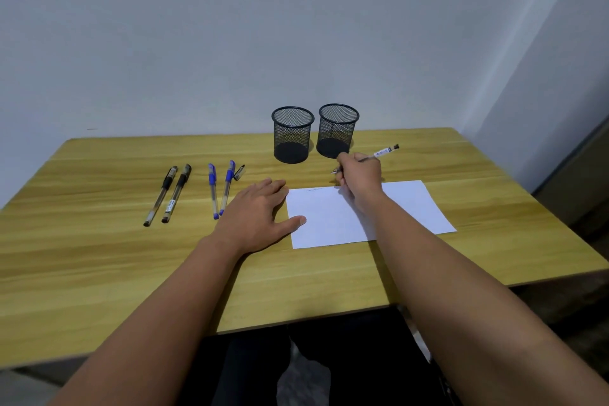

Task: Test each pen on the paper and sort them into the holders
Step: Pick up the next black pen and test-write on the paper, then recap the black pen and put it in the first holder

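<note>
Right hand (359, 176) grips pen (382, 153) above paper (412, 208) — left hand (260, 211) flat on sheet edge.

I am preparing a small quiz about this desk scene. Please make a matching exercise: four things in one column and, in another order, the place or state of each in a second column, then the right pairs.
Things:
1. loose pen cap
2. uncapped pen
3. left hand
4. right holder

Places or states:
A. flat on the table, thumb on the paper's edge
B. lies beside the rightmost blue pen
C. stands empty at the back
D. held by the right hand over the paper's far edge

Pairs: 1-B, 2-D, 3-A, 4-C
</note>
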Demonstrator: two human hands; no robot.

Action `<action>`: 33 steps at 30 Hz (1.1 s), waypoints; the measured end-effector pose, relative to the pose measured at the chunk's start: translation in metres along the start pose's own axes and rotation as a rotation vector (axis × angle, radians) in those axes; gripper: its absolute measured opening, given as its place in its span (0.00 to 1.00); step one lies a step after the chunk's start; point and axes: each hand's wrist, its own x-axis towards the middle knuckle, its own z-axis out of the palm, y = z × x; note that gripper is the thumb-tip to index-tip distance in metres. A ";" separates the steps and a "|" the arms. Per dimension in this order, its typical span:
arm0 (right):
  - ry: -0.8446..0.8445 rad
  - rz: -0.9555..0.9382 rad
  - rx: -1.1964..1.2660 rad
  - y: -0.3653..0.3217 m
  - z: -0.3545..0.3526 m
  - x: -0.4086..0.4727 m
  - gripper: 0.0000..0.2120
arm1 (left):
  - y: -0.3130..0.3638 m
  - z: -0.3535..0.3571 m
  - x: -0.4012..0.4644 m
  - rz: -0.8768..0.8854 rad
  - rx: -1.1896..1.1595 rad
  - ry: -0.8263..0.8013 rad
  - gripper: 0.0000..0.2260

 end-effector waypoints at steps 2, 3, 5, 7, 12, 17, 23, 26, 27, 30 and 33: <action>-0.040 -0.022 -0.028 -0.007 -0.007 0.001 0.15 | 0.001 0.000 -0.001 0.005 0.000 0.009 0.38; -0.042 -0.054 -0.050 -0.009 -0.010 0.001 0.18 | 0.002 -0.001 -0.002 0.007 -0.006 0.018 0.38; -0.027 -0.117 -0.032 -0.013 -0.013 0.001 0.22 | 0.003 -0.003 -0.005 0.008 -0.063 0.066 0.37; -0.040 -0.150 0.025 -0.017 -0.015 -0.001 0.24 | 0.003 -0.008 -0.004 0.001 -0.127 0.161 0.34; -0.167 -0.065 0.025 -0.031 -0.008 -0.001 0.15 | -0.025 -0.033 0.018 -0.164 -0.002 0.383 0.19; -0.251 -0.021 0.100 -0.033 0.005 -0.002 0.10 | -0.049 -0.047 0.029 -0.389 0.286 0.143 0.16; -0.318 -0.080 0.079 -0.027 0.012 -0.002 0.08 | -0.052 -0.043 0.034 -0.409 0.333 0.109 0.14; -0.349 -0.062 0.056 -0.026 0.011 -0.003 0.06 | -0.054 -0.040 0.034 -0.401 0.332 0.133 0.13; -0.356 -0.057 0.057 -0.025 0.009 -0.003 0.06 | -0.054 -0.039 0.034 -0.393 0.327 0.154 0.12; -0.356 -0.083 0.054 -0.020 0.004 -0.003 0.05 | -0.051 -0.040 0.032 -0.319 0.269 0.268 0.11; -0.362 -0.096 0.063 -0.018 -0.002 -0.007 0.03 | -0.042 -0.046 0.029 -0.241 0.126 0.335 0.08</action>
